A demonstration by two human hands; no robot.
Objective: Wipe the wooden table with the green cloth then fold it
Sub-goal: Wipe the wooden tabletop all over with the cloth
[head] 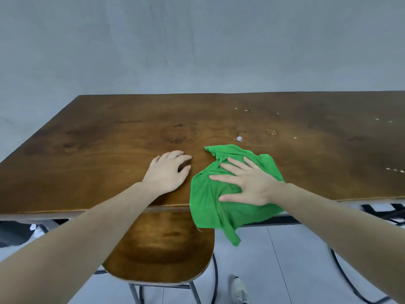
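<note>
The green cloth (210, 202) lies crumpled at the near edge of the wooden table (98, 145), and part of it hangs over the edge. My right hand (247, 183) presses flat on top of the cloth with fingers spread. Just left of the cloth, my left hand (167, 171) rests palm down on the bare wood, fingers slightly curled and holding nothing. Small white crumbs and a white blob (239, 138) dot the table beyond and right of the cloth.
A wooden chair seat (160, 249) on metal legs stands tucked under the table's near edge. A grey wall rises behind the table. A shoe (240, 288) shows on the pale floor below.
</note>
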